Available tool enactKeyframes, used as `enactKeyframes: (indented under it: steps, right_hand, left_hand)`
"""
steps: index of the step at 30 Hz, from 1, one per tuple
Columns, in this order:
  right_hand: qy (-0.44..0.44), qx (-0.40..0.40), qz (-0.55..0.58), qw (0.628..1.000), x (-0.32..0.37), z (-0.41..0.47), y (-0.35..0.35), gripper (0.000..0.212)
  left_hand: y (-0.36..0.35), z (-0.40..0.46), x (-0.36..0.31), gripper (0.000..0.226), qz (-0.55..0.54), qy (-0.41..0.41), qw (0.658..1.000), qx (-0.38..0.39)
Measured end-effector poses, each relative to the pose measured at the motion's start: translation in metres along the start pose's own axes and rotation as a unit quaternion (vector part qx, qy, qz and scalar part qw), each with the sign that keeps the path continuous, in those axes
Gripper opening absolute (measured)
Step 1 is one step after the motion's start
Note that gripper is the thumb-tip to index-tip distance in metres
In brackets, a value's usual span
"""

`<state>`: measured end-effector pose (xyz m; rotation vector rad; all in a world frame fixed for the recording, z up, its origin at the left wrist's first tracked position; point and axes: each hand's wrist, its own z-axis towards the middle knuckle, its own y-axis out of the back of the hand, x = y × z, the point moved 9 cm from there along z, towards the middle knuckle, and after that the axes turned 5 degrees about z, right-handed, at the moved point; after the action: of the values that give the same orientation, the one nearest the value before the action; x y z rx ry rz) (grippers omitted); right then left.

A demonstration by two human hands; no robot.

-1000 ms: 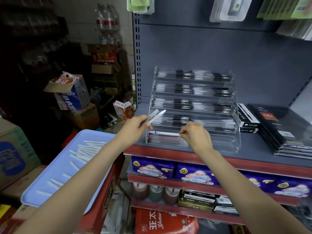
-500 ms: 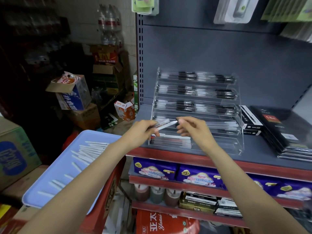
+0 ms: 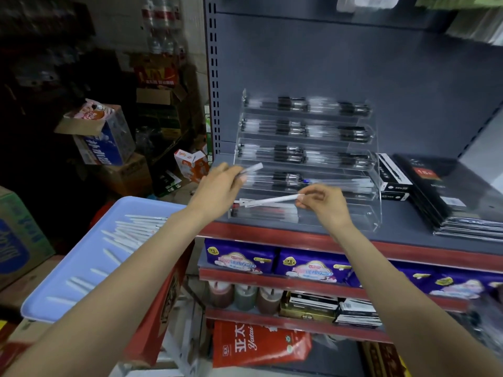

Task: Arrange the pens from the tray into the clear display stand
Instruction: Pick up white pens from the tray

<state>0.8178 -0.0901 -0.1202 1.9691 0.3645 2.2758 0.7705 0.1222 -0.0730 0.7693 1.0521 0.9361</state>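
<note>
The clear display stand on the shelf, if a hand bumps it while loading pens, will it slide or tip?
The clear display stand looks like thin rigid acrylic, so probably light and apt to slide on the smooth grey shelf. Its stepped tiers lean back over a wider base, so tipping seems unlikely.

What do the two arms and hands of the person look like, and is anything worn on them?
Both forearms are bare as far as the picture shows: no sleeves are in view. The left hand and the right hand wear no gloves, and no watch, bracelet or ring can be seen on the wrists or fingers. The picture is slightly blurred, so very small markings cannot be ruled out.
</note>
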Motion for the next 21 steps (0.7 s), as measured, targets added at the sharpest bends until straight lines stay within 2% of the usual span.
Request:
enactKeyframes:
  steps: [4,8,11,15,17,18,21]
  right_hand:
    - [0.032,-0.008,-0.113,0.993,0.001,0.001,-0.006,0.003]
    - [0.075,0.042,-0.296,0.951,0.007,0.002,-0.023,0.008]
    - [0.073,0.056,-0.346,0.934,0.004,0.004,-0.029,0.009]
    - [0.073,0.082,-0.422,0.9,0.006,0.004,-0.036,0.008]
    - [0.089,0.08,-0.413,0.903,0.011,0.004,-0.038,0.014]
    - [0.101,0.069,-0.376,0.918,0.019,0.003,-0.037,0.016]
    - [0.098,0.061,-0.145,0.983,0.044,-0.008,-0.037,0.016]
  left_hand:
    - [-0.004,-0.002,0.001,0.038,-0.024,0.019,0.999,0.013]
    - [-0.005,-0.007,0.003,0.042,-0.053,0.003,0.998,0.019]
    - [0.001,-0.01,0.004,0.037,-0.086,-0.001,0.996,-0.003]
    - [0.006,-0.013,0.007,0.013,-0.137,0.025,0.99,-0.021]
    - [0.005,-0.013,0.004,0.009,-0.135,0.019,0.991,-0.017]
    - [0.004,-0.013,0.002,0.008,-0.133,0.013,0.991,-0.012]
    - [-0.001,-0.012,-0.003,0.006,-0.131,0.001,0.991,-0.002]
